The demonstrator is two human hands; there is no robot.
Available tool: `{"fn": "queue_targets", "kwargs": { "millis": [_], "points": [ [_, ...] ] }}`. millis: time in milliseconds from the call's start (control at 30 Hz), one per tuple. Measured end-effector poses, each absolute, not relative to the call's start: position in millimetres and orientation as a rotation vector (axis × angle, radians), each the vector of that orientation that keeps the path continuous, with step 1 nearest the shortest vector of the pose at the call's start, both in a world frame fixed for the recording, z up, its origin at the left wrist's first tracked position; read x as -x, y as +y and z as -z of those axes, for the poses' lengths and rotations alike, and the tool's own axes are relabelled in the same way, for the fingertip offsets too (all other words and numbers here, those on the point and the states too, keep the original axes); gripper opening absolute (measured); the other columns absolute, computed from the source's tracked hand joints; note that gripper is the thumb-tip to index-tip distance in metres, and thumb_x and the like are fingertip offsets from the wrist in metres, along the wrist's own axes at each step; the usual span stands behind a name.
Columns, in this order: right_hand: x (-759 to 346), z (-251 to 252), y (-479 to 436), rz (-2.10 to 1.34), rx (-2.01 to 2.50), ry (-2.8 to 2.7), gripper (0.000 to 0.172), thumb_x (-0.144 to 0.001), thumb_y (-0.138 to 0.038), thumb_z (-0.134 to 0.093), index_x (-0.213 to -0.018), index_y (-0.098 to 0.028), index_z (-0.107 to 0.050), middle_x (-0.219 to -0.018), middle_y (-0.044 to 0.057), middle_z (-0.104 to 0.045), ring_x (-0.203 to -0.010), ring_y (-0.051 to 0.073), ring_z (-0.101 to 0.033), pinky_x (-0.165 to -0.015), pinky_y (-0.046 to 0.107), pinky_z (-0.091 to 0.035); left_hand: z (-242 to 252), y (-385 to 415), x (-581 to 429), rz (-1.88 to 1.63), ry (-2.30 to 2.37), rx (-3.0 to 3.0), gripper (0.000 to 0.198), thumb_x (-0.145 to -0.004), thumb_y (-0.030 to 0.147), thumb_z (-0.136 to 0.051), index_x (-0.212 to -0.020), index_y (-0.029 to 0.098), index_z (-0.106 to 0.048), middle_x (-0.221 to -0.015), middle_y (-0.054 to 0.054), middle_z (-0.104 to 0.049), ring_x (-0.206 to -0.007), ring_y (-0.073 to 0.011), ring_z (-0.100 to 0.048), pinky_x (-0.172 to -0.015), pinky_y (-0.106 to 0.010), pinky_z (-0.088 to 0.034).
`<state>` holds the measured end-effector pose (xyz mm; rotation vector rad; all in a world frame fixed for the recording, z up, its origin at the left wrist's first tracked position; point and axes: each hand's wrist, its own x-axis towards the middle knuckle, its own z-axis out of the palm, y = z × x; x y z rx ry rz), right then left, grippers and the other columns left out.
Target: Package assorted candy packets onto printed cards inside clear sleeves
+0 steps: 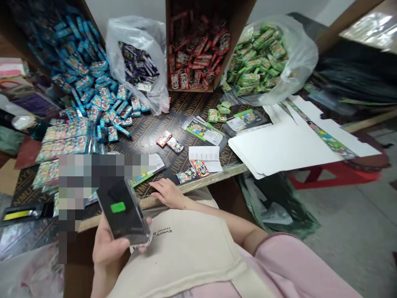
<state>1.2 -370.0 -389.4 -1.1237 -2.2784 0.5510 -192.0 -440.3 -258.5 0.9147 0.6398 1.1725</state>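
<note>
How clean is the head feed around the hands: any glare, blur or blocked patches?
Head view: a pixelated patch blocks part of the table beside the phone in the left hand; the right hand looks fairly sharp. Head view, upper right: glare on the shiny plastic, blur on the dark material below it. Head view, edges: somewhat stretched.

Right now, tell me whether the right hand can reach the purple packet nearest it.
Likely yes: the right hand seems empty, and only tabletop shows between it and the purple packet.
</note>
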Motion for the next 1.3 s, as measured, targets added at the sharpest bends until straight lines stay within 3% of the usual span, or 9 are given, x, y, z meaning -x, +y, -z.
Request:
{"fn": "queue_targets", "kwargs": {
  "millis": [100, 267, 467, 633, 867, 967, 1133, 1200, 1300],
  "points": [
    [-2.8, 389.9, -370.3, -0.548, 1.120, -2.290, 0.044, -0.098, -0.044, -0.042, -0.128, -0.014, -0.054, -0.112, 0.011, -0.068, -0.101, 0.021, -0.055, -0.087, 0.034, -0.040, 259.0, -442.6, 198.1, -1.071, 0.471, -0.971, 0.067, -0.068, 0.006, -0.072, -0.131, 0.021, -0.053, -0.122, -0.020, -0.066, -0.082, -0.0377, -0.072, -0.040, -0.033, -0.059],
    [-4.5, 388.0, -370.8, -0.530, 1.119, -2.295, 0.045, -0.099, -0.045, -0.040, -0.126, -0.013, -0.056, -0.107, 0.010, -0.069, -0.098, 0.020, -0.055, -0.087, 0.033, -0.040, 253.7, -431.1, 185.2, -0.984, 0.365, -1.010, 0.070, -0.074, 0.003, -0.066, -0.136, 0.030, -0.048, -0.124, -0.016, -0.066, -0.092, -0.0376, -0.071, -0.045, -0.035, -0.061],
    [-4.9, 390.6, -369.5, -0.505, 1.103, -2.296, 0.043, -0.099, -0.043, -0.042, -0.125, -0.012, -0.056, -0.101, 0.010, -0.069, -0.094, 0.019, -0.055, -0.084, 0.033, -0.041, 256.3, -432.1, 170.0, -1.109, 0.468, -0.854, 0.065, -0.070, 0.007, -0.072, -0.129, 0.028, -0.054, -0.118, -0.014, -0.069, -0.086, -0.0309, -0.073, -0.045, -0.024, -0.060],
    [-5.0, 392.9, -369.1, -0.455, 1.094, -2.299, 0.044, -0.098, -0.044, -0.042, -0.123, -0.011, -0.058, -0.096, 0.009, -0.069, -0.091, 0.020, -0.056, -0.081, 0.032, -0.040, 261.9, -429.4, 190.0, -1.250, 0.477, -0.862, 0.059, -0.064, 0.018, -0.076, -0.121, 0.013, -0.060, -0.095, -0.014, -0.075, -0.060, -0.0223, -0.072, -0.031, -0.015, -0.049],
    [-4.2, 396.3, -368.6, -0.435, 1.082, -2.279, 0.043, -0.098, -0.044, -0.043, -0.121, -0.012, -0.059, -0.092, 0.008, -0.069, -0.089, 0.019, -0.055, -0.079, 0.032, -0.040, 262.3, -426.6, 212.7, -1.364, 0.651, -0.864, 0.055, -0.060, 0.022, -0.076, -0.114, 0.018, -0.064, -0.083, -0.008, -0.075, -0.041, -0.0102, -0.057, -0.025, -0.012, -0.041],
    [-4.4, 396.0, -368.7, -0.441, 1.082, -2.277, 0.043, -0.098, -0.045, -0.043, -0.121, -0.013, -0.059, -0.091, 0.008, -0.069, -0.088, 0.019, -0.055, -0.078, 0.032, -0.040, 268.4, -426.0, 214.3, -1.309, 0.634, -0.912, 0.054, -0.062, 0.024, -0.075, -0.114, 0.016, -0.064, -0.089, -0.011, -0.075, -0.048, -0.0135, -0.062, -0.025, -0.012, -0.041],
    [-5.4, 391.8, -369.0, -0.449, 1.090, -2.290, 0.042, -0.098, -0.044, -0.043, -0.119, -0.012, -0.060, -0.091, 0.008, -0.069, -0.088, 0.020, -0.054, -0.078, 0.032, -0.040, 274.7, -422.6, 204.9, -1.138, 0.341, -0.908, 0.066, -0.068, 0.016, -0.068, -0.132, 0.015, -0.052, -0.099, -0.015, -0.073, -0.051, -0.0157, -0.065, -0.039, -0.019, -0.055],
    [-5.4, 390.8, -369.5, -0.463, 1.092, -2.295, 0.041, -0.098, -0.044, -0.044, -0.119, -0.012, -0.060, -0.093, 0.008, -0.070, -0.088, 0.020, -0.054, -0.078, 0.032, -0.040, 270.2, -421.9, 194.8, -1.119, 0.160, -0.849, 0.068, -0.069, 0.012, -0.064, -0.135, 0.013, -0.048, -0.114, -0.020, -0.068, -0.072, -0.0228, -0.072, -0.047, -0.022, -0.060],
    [-4.9, 391.2, -370.3, -0.491, 1.110, -2.289, 0.042, -0.097, -0.044, -0.044, -0.121, -0.013, -0.059, -0.096, 0.009, -0.070, -0.090, 0.020, -0.054, -0.078, 0.033, -0.039, 259.5, -421.9, 180.5, -1.083, -0.030, -0.757, 0.069, -0.067, 0.006, -0.057, -0.134, 0.018, -0.046, -0.129, -0.018, -0.061, -0.101, -0.0289, -0.069, -0.056, -0.027, -0.062]
  ]
}}
